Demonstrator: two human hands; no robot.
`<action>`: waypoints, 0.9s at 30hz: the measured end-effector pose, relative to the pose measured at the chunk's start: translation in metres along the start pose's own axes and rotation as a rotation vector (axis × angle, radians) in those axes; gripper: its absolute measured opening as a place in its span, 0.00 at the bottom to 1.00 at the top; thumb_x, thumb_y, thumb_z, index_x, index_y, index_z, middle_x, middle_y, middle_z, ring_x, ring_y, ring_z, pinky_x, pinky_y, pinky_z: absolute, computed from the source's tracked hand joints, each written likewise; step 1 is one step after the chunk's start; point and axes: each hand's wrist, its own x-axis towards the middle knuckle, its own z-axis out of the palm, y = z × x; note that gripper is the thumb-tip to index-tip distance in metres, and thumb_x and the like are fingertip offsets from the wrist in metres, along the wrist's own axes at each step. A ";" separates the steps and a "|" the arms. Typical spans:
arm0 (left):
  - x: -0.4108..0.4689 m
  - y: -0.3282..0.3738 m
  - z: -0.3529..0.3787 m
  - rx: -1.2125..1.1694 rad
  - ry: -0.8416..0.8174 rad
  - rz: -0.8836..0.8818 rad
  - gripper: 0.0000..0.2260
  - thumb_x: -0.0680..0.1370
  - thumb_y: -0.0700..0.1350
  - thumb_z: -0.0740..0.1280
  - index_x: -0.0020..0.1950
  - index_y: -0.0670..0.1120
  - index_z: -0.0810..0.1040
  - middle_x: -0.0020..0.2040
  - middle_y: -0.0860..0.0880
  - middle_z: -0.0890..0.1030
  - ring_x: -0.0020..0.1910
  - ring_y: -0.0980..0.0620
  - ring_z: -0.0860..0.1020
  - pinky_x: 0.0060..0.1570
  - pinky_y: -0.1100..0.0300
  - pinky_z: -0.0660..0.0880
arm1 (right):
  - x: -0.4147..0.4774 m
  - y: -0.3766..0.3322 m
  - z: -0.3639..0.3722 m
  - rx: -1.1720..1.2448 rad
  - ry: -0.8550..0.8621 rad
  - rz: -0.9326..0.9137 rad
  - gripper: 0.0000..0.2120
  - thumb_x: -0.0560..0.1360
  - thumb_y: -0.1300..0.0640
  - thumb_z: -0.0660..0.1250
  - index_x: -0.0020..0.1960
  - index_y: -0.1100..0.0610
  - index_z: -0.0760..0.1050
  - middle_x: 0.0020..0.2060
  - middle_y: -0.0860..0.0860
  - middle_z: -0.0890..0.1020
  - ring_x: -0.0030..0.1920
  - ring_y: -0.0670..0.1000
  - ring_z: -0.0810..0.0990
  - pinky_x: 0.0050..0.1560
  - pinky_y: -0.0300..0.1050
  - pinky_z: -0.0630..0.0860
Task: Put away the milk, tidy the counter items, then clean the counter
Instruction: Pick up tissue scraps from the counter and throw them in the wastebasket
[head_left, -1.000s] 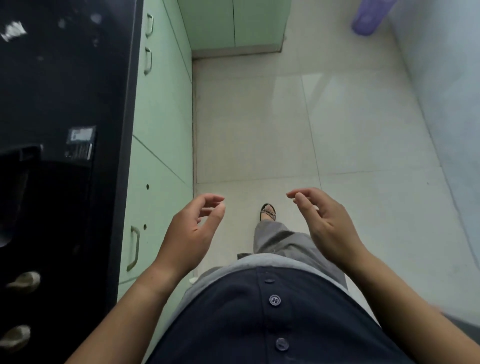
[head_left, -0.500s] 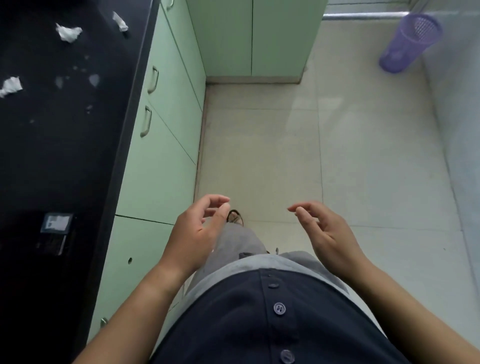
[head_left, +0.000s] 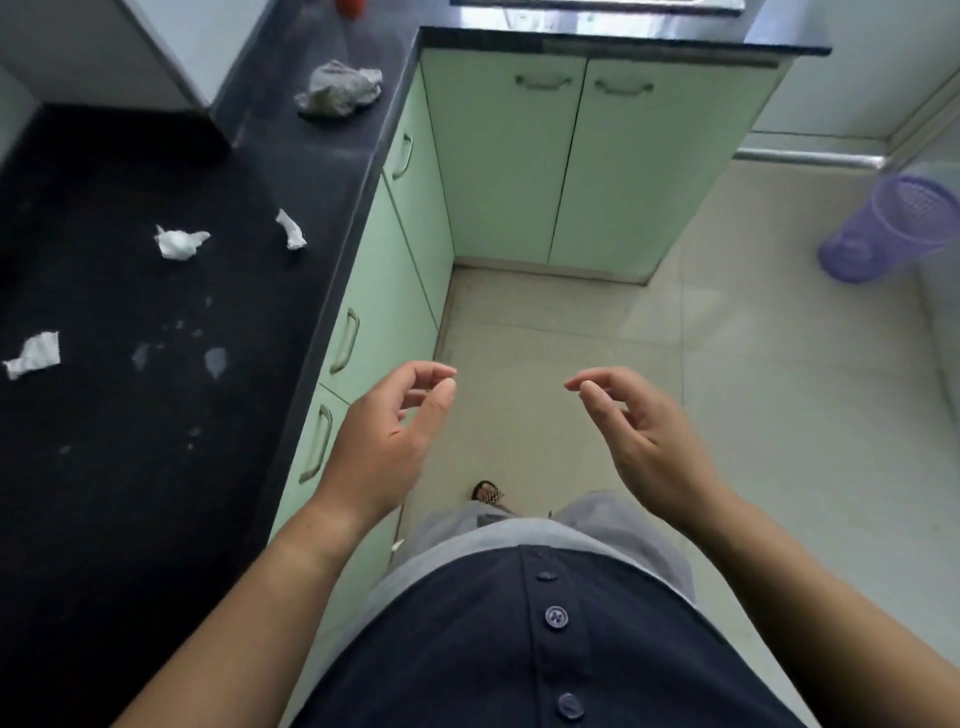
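Hands: left hand (head_left: 384, 441) and right hand (head_left: 639, 436) empty, fingers loosely curled, above the floor (head_left: 753, 415). Three paper scraps (head_left: 179, 241) lie on the dark desk (head_left: 104, 519), ahead-left; left hand nearer. Farther along, a grey wad (head_left: 340, 88), possibly a cloth. No milk in view.

This is a kitchen. A black L-shaped counter (head_left: 156, 493) sits over pale green cupboards (head_left: 509, 171), with a tiled floor (head_left: 753, 426) underfoot.

Pale green cabinets (head_left: 498, 171) with curved handles (head_left: 543, 81) occupy the upper centre. Beige tiled floor (head_left: 779, 415) fills the centre and right. Purple mesh bin (head_left: 893, 228) stands at the right edge, near a horizontal metal rail (head_left: 810, 158).
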 end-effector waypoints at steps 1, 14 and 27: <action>0.015 0.003 -0.006 -0.003 0.017 -0.005 0.10 0.74 0.58 0.59 0.51 0.59 0.76 0.50 0.61 0.80 0.53 0.63 0.77 0.54 0.58 0.74 | 0.019 -0.005 0.001 0.005 -0.014 -0.011 0.15 0.76 0.47 0.56 0.53 0.54 0.76 0.48 0.44 0.79 0.49 0.38 0.76 0.45 0.25 0.69; 0.159 0.010 -0.030 -0.119 0.269 -0.235 0.11 0.73 0.57 0.61 0.50 0.57 0.77 0.49 0.60 0.81 0.50 0.64 0.77 0.55 0.56 0.75 | 0.247 -0.032 0.006 -0.046 -0.338 -0.100 0.11 0.77 0.50 0.59 0.51 0.54 0.77 0.48 0.45 0.80 0.48 0.37 0.77 0.46 0.26 0.70; 0.243 -0.001 -0.075 -0.124 0.711 -0.517 0.08 0.77 0.49 0.64 0.54 0.50 0.78 0.50 0.55 0.80 0.50 0.60 0.77 0.45 0.74 0.69 | 0.436 -0.116 0.094 -0.184 -0.840 -0.446 0.08 0.76 0.48 0.61 0.50 0.49 0.76 0.48 0.43 0.80 0.48 0.42 0.78 0.48 0.40 0.75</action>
